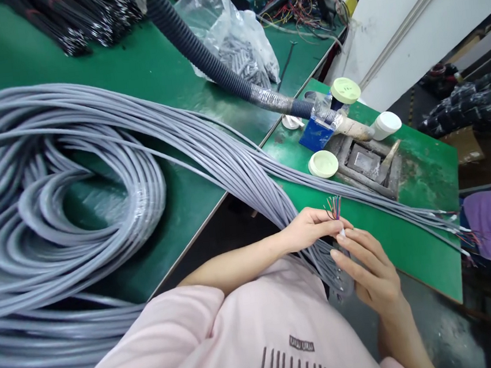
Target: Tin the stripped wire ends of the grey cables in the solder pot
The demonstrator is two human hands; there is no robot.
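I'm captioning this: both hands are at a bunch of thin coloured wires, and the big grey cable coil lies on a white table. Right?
No: the table is green, not white, as the head view shows. The big grey cable coil lies on it, and the left hand and right hand are at the thin coloured wires.

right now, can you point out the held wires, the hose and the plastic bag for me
Held wires (335, 205): head view, on the fanned coloured strands.
Hose (205, 56): head view, midway along its dark ribbed length.
Plastic bag (252, 30): head view, on its whitish side.
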